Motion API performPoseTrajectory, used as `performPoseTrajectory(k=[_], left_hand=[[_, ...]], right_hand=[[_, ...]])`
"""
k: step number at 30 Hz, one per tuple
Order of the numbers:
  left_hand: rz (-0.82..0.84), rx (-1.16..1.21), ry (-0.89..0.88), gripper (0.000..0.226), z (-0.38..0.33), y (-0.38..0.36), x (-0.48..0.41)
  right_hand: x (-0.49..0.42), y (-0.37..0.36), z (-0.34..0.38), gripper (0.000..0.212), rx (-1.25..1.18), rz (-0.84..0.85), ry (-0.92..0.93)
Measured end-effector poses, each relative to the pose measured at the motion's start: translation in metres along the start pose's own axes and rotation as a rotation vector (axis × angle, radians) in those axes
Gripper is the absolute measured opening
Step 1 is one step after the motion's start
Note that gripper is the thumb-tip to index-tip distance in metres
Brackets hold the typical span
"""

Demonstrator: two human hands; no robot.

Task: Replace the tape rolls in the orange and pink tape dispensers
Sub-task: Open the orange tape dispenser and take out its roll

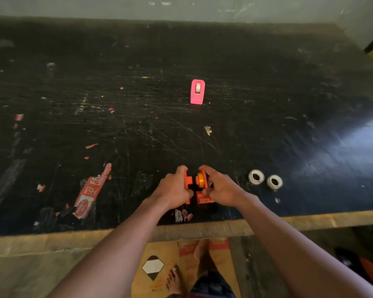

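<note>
The orange tape dispenser (199, 197) sits near the front edge of the black table, pulled apart into two halves. My left hand (173, 190) grips the left half (188, 180). My right hand (221, 189) grips the right half, which carries a yellow-orange spool (200, 180) on its hub. The pink tape dispenser (197, 92) stands upright farther back, with a whitish roll showing in its top. Two white tape rolls (256, 177) (274, 182) lie flat on the table just right of my right hand.
The black tabletop (267, 104) is scratched and strewn with red tape scraps and a torn red label (91, 191) at the front left. A wooden edge (310, 219) borders the table's front. Below it are cardboard on the floor and bare feet.
</note>
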State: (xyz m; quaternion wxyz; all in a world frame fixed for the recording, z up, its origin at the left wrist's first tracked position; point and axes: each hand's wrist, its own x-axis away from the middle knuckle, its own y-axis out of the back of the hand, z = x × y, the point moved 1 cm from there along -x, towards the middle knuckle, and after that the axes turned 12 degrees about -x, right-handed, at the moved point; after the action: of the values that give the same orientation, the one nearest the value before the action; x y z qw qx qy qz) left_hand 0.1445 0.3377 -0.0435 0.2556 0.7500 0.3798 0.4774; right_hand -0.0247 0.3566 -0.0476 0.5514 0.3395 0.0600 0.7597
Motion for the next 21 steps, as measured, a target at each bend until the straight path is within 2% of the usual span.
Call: performPoseTrajectory(k=[4,8,10,12,13,15,17,19,21], left_hand=[[-0.05,-0.001,0.131,0.076,0.028,0.017,0.002],[-0.077,-0.072,0.202,0.084,0.041,0.021,0.007],[-0.238,-0.079,0.214,0.083,0.037,0.021,0.013],[-0.439,-0.017,0.153,0.072,0.027,0.019,0.015],[-0.472,0.028,0.105,0.065,0.02,0.017,0.015],[-0.399,0.095,0.005,0.058,0.003,0.011,0.011],[-0.28,0.11,-0.078,0.061,-0.012,0.001,0.006],[-0.2,0.073,-0.109,0.065,-0.02,-0.006,0.002],[-0.177,0.042,-0.119,0.059,-0.022,-0.012,-0.002]], right_hand=[[0.003,0.0,0.005,0.077,-0.051,0.036,-0.052],[0.006,-0.003,0.006,0.08,-0.072,-0.009,-0.051],[0.005,-0.005,0.001,0.08,-0.103,-0.039,-0.078],[0.005,-0.008,-0.004,0.073,-0.122,-0.065,-0.084],[0.006,-0.008,-0.006,0.067,-0.132,-0.072,-0.082],[0.007,-0.009,-0.008,0.058,-0.168,-0.082,-0.082],[0.008,-0.01,-0.009,0.055,-0.181,-0.1,-0.084],[0.008,-0.01,-0.01,0.055,-0.175,-0.112,-0.087],[0.009,-0.011,-0.012,0.053,-0.178,-0.116,-0.078]])
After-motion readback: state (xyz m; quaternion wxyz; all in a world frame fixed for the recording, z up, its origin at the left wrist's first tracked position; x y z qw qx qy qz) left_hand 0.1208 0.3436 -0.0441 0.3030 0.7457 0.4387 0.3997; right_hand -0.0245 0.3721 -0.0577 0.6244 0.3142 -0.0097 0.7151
